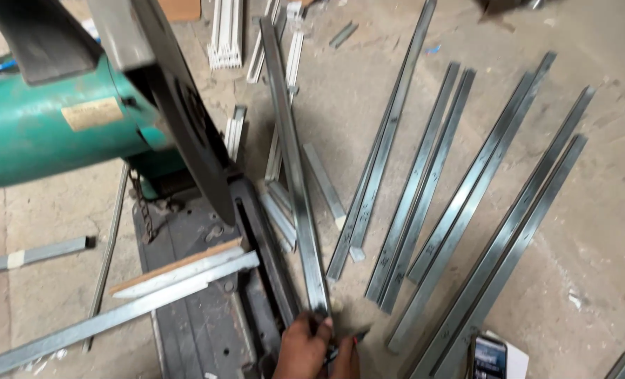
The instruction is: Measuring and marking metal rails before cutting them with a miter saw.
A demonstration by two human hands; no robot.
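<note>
Down at the bottom edge, one hand (304,349) is gripping the near end of a long grey galvanised steel strip (295,161) that's lying beside the dark base (200,316) of a green chop saw (53,119), with the frame cutting off the wrist. A second hand (346,358) is peeking in right next to it, pinching something small and dark that's too blurry to name. Honestly can't tell which hand is left or right here.

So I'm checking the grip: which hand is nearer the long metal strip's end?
Left. The left hand grips the strip at its near end; the right hand sits just beside it, low.
</note>
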